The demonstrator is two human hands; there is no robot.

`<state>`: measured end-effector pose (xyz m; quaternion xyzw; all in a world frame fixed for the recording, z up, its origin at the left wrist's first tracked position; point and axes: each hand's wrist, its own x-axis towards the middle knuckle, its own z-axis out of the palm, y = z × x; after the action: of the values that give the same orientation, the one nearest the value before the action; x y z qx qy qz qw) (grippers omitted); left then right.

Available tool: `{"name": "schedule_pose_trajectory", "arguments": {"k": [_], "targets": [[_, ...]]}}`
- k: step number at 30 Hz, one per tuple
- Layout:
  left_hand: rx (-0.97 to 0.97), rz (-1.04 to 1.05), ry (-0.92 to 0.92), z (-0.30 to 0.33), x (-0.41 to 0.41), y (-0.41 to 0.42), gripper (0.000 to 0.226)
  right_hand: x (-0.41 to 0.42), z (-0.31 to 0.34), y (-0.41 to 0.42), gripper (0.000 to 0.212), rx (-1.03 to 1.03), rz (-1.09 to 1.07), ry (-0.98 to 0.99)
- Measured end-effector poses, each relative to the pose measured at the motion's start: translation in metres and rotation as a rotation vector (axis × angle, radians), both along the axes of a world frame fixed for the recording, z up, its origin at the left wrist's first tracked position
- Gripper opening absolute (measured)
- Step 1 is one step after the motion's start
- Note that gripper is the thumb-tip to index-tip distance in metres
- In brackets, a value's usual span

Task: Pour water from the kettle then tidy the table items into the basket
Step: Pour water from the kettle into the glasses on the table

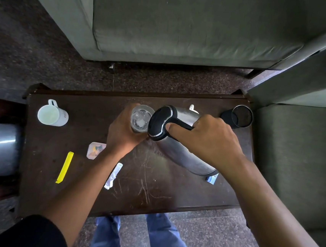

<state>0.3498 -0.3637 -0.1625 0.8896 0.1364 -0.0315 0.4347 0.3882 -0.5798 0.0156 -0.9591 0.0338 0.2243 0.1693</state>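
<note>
R grip: my right hand (206,139) is clenched round the black handle of the kettle (178,138); fingers wrap over the top, thumb tip presses the handle near the lid.
L grip: my left hand (123,131) grasps the glass (141,118) from its left/near side, fingers curled round the wall.
R arm pose: forearm comes in from lower right, bare, wrist bent down toward the handle.
L arm pose: forearm comes in from lower left, dark sleeve pushed up near the elbow.
Kettle: steel body, black lid; tilted hard, lid end pointing left at the glass, base end lifted toward the near right. Lid rim sits just beside the glass rim, touching or nearly; can't tell which.
Glass: clear, upright on the table (151,198), betw. my two hands. Water stream not resolvable.
White mug, L: white mug (52,114) stands well apart at the far-left of the table, handle pointing away.
Black mesh cup: black mesh cup (238,117) lies on its side at the far-right corner, mouth facing me.
Small items: yellow clip (64,167), small plastic box (94,150) and white sachet (113,176) lie near my left forearm.
Behind kettle: a white handle peeks out; obj. unclear.
Off-table: steel bowl (6,148) sits low at left.
</note>
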Motion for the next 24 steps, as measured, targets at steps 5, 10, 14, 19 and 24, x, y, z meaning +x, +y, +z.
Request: {"name": "schedule_pose_trajectory", "arguments": {"k": [5, 10, 14, 19, 24], "targets": [[-0.008, 0.001, 0.008, 0.0, 0.002, -0.005, 0.084, 0.0, 0.001, -0.001, 0.072, -0.014, -0.008, -0.009], [-0.021, 0.013, 0.013, -0.001, 0.001, -0.009, 0.082, -0.002, 0.002, -0.004, 0.073, -0.011, -0.014, 0.003], [-0.026, 0.02, 0.02, -0.001, 0.002, -0.01, 0.082, -0.002, 0.002, -0.003, 0.074, -0.011, -0.004, 0.002], [-0.026, 0.031, 0.023, -0.001, 0.002, -0.01, 0.082, -0.003, 0.001, -0.002, 0.073, -0.014, -0.007, 0.0], [-0.021, 0.031, 0.014, 0.0, 0.0, -0.01, 0.084, -0.004, 0.001, -0.002, 0.073, -0.01, -0.007, 0.016]]}}
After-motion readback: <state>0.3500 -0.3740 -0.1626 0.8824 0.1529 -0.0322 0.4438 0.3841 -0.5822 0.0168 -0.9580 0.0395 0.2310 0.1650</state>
